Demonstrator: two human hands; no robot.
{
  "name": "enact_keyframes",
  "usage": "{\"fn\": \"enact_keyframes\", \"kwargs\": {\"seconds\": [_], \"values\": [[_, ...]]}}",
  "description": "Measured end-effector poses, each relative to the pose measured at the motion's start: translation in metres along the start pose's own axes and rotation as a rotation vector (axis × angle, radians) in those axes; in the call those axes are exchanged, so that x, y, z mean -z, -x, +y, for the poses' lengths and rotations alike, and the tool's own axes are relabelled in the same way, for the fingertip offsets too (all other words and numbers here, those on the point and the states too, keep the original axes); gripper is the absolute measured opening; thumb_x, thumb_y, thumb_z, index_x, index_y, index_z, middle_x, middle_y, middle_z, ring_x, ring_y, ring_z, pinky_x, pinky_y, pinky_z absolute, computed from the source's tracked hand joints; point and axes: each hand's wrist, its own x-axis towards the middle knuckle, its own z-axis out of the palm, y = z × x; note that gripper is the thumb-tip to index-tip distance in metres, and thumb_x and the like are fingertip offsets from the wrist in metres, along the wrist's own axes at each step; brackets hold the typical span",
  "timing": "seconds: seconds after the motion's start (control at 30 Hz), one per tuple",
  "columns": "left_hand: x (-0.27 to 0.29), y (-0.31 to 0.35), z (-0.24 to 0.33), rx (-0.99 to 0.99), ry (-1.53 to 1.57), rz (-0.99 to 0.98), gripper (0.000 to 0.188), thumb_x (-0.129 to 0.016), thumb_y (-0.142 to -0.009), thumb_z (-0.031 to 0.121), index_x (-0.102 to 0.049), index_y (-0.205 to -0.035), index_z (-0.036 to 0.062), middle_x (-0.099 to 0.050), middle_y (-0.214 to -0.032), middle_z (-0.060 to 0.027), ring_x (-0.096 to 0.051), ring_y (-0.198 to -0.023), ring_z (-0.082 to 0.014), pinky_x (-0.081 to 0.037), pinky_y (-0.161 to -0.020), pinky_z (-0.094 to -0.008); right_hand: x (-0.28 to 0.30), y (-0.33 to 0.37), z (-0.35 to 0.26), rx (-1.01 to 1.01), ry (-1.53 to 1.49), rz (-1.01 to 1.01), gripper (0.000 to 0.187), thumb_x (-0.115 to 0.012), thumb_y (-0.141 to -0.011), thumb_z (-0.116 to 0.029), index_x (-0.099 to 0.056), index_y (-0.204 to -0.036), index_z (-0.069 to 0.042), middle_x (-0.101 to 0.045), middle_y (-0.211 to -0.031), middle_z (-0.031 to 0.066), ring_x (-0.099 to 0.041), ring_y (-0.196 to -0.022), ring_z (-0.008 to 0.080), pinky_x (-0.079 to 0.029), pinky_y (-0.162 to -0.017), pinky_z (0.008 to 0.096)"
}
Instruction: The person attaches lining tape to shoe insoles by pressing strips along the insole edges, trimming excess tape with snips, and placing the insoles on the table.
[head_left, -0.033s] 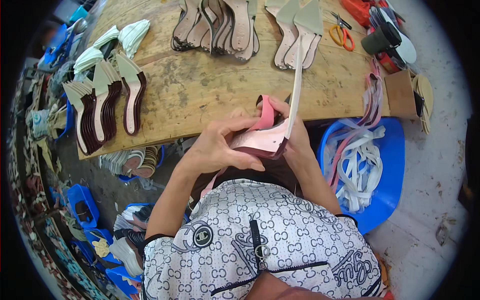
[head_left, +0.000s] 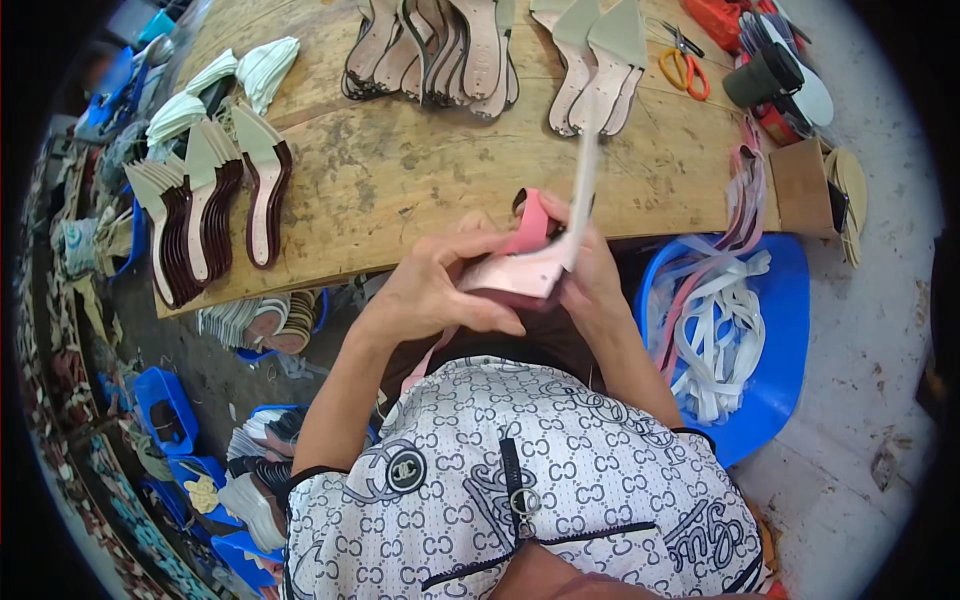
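A pale pink shoe insole point(head_left: 515, 272) with a dark red edge is bent between my hands at the table's front edge. My left hand point(head_left: 440, 285) is closed round one end, thumb below and fingers above. Behind the insole my right hand point(head_left: 590, 270) grips its other side, its fingers partly hidden. The insole's light, narrow end point(head_left: 585, 175) stands up, seen edge-on and smeared by motion. A pink strip point(head_left: 531, 222) curls up between my hands, and a tail of pink strip hangs below my left wrist.
Stacked dark-edged insoles point(head_left: 205, 200) lie at the table's left. More insoles point(head_left: 430, 60) are piled at the back. Orange-handled scissors point(head_left: 685, 72) and a dark cup point(head_left: 762, 78) stand back right. A blue tub point(head_left: 790, 340) of white strips sits right of my knees.
The insole has turned slightly in my hands, its upright end tipping left and a little lower. Both hands keep their hold, with the right hand shifting slightly.
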Motion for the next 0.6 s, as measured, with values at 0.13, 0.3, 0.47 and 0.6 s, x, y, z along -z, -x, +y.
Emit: {"fn": "enact_keyframes", "kwargs": {"seconds": [0.13, 0.3, 0.47, 0.6], "values": [[0.009, -0.003, -0.007, 0.012, -0.342, 0.075, 0.062, -0.085, -0.06, 0.012, -0.063, -0.117, 0.0034, -0.045, -0.085, -0.0014, -0.045, -0.08, -0.0129, -0.037, -0.068, -0.0244, -0.022, 0.031, -0.037, 0.055, 0.179, -0.056, 0.035, -0.052, -0.094, -0.027, -0.055, -0.115, 0.001, -0.064, -0.088, 0.0058, -0.058, -0.059, 0.0074, -0.024, -0.036, 0.0167], [-0.003, -0.017, -0.011, -0.081, -0.573, 0.117, 0.067, -0.084, -0.061, 0.023, -0.058, -0.119, 0.0011, -0.05, -0.093, -0.0107, -0.051, -0.087, -0.0238, -0.042, -0.076, -0.0337, -0.028, 0.036, -0.021, 0.183, 0.501, -0.046, 0.053, -0.062, -0.083, -0.015, -0.042, -0.13, 0.002, -0.058, -0.116, 0.0084, -0.057, -0.067, 0.0046, -0.034, -0.042, 0.0158], [-0.008, -0.037, 0.023, -0.1, -0.848, 0.071, 0.09, -0.085, -0.052, 0.042, -0.052, -0.12, -0.0068, -0.055, -0.102, -0.0195, -0.053, -0.1, -0.0339, -0.044, -0.086, -0.0401, -0.048, 0.041, -0.03, 0.282, 0.425, -0.12, 0.062, -0.06, -0.078, -0.003, -0.037, -0.135, 0.002, -0.048, -0.135, 0.0109, -0.058, -0.078, 0.0039, -0.037, -0.047, 0.0139], [-0.016, -0.046, 0.068, -0.185, -0.705, 0.027, 0.092, -0.085, -0.051, 0.049, -0.054, -0.117, -0.0067, -0.059, -0.098, -0.0211, -0.057, -0.095, -0.0358, -0.045, -0.083, -0.0402, -0.046, 0.024, -0.076, 0.539, 0.22, -0.125, 0.049, -0.056, -0.093, -0.02, -0.039, -0.132, 0.005, -0.064, -0.107, 0.0174, -0.059, -0.048, 0.0154, -0.036, -0.036, 0.0213]]}}
